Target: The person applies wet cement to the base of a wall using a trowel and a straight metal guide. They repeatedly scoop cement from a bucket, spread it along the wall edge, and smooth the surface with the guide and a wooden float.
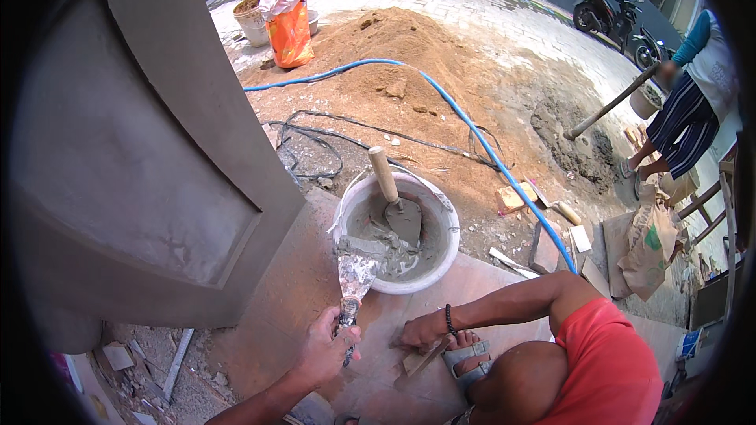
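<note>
My left hand (327,344) is closed round the dark handle of a putty knife (356,274). The knife's wide blade is smeared with grey mortar and overlaps the near left rim of a white bucket (449,245). Inside the bucket is wet grey mortar (405,261), with a wooden-handled trowel (383,175) leaning in it, blade down. Low over the tiled floor, beside my sandalled foot, is my right hand (424,332), wearing a dark bead bracelet. Its fingers look curled; a flat brownish piece (425,358) lies just below them, and whether they grip it is unclear.
A plastered wall (197,189) rises at left. Beyond the bucket are a blue hose (449,98), dark cable (331,132) and a sand heap (394,43). A second trowel (563,210) lies at right. Another person (701,94) holds a long-handled tool at wet mortar (583,149).
</note>
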Demonstrator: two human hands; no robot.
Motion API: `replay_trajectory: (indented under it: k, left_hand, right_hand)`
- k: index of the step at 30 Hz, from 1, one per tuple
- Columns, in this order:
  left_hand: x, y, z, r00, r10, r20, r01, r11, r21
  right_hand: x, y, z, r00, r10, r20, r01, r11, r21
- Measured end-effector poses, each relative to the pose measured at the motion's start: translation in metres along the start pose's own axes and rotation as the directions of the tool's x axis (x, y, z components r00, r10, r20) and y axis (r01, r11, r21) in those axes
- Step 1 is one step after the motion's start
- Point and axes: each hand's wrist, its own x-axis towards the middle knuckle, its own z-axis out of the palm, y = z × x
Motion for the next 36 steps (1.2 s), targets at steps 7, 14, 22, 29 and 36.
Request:
replay_trajectory:
  k: [7,14,22,29,36]
  left_hand:
    - [0.007,0.005,-0.001,0.999,0.001,-0.039,-0.006,0.991,-0.133]
    - [0.005,0.012,-0.024,0.997,0.012,-0.073,-0.032,0.961,-0.274]
    - [0.021,0.01,-0.004,0.998,-0.058,0.004,0.057,0.957,-0.286]
    - [0.034,0.018,0.014,0.999,-0.021,0.036,0.029,0.969,-0.246]
    - [0.04,0.023,0.02,1.0,-0.001,-0.007,0.0,0.966,-0.258]
  right_hand:
    - [-0.025,-0.002,0.001,0.999,-0.04,0.011,0.039,0.996,0.08]
    - [-0.112,-0.08,-0.084,0.98,0.194,0.032,-0.176,0.789,0.588]
    - [-0.164,-0.101,-0.121,0.513,0.373,-0.773,-0.063,0.915,0.399]
    - [-0.151,-0.088,-0.131,0.323,0.167,-0.932,-0.435,0.9,0.011]
    - [-0.152,-0.081,-0.147,0.123,0.166,-0.978,-0.549,0.832,0.072]
